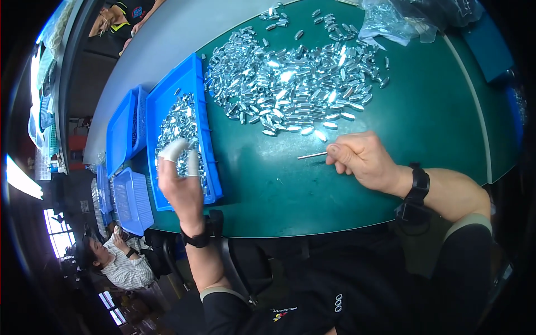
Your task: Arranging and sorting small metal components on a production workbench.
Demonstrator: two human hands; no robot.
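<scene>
My left hand [181,187] is over the blue tray [198,72], its fingers parted, with white covers on two fingertips. Nothing shows between those fingers. Small shiny metal parts [180,120] lie heaped in the tray, partly hidden by this hand. My right hand [363,162] is closed round a thin metal rod [311,156], whose free end points left above the green table top [262,184]. Beyond the rod spreads a large loose pile of shiny hexagonal metal pieces [290,84].
Left of the tray are another blue tray [121,131] and a blue-violet basket [132,201]. Clear plastic bags [396,22] lie at the far right. One person [131,262] sits at the lower left; another person's arm [146,18] shows at the top left.
</scene>
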